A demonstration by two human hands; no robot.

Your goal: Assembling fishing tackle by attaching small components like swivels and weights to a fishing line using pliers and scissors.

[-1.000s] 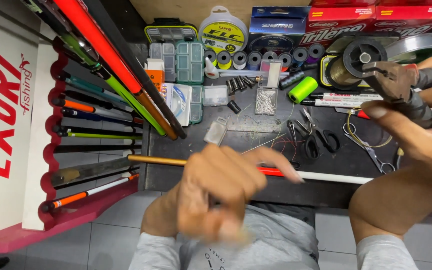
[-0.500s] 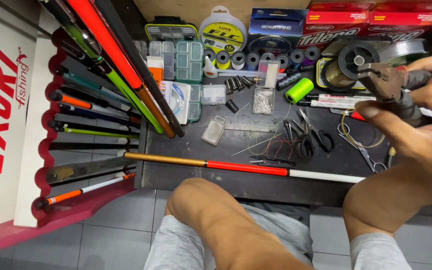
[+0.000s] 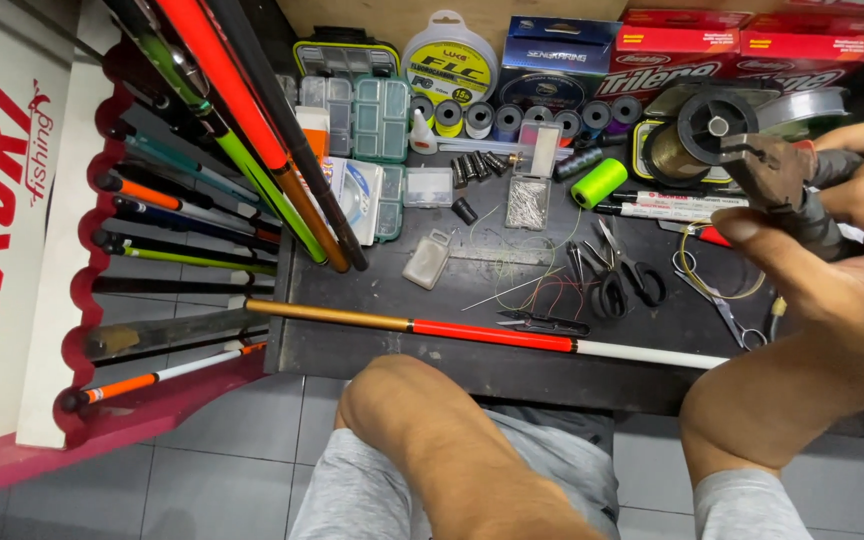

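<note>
My right hand [image 3: 852, 280] is raised over the right side of the black table [image 3: 432, 365] and grips a pair of dark pliers [image 3: 774, 178], jaws pointing left toward a line spool [image 3: 714, 125]. Of my left arm, only the bent elbow and forearm [image 3: 422, 430] show below the table's front edge; the hand itself is out of frame. A gold, red and white rod section [image 3: 492, 333] lies along the front edge, touched by neither hand. Small black snips [image 3: 544, 323] rest just behind it.
Scissors and small pliers [image 3: 617, 275], a green thread spool [image 3: 599, 182], clear tackle boxes [image 3: 377, 120], a box of pins [image 3: 529, 200] and marker pens [image 3: 677, 208] crowd the table. Boxes line the back. Long rods [image 3: 242, 130] lean in a red and white rack [image 3: 72, 300] at left.
My left hand, which was over the rod section a second ago, has pulled back out of view, leaving only the elbow. The right hand with the pliers has barely moved.
</note>
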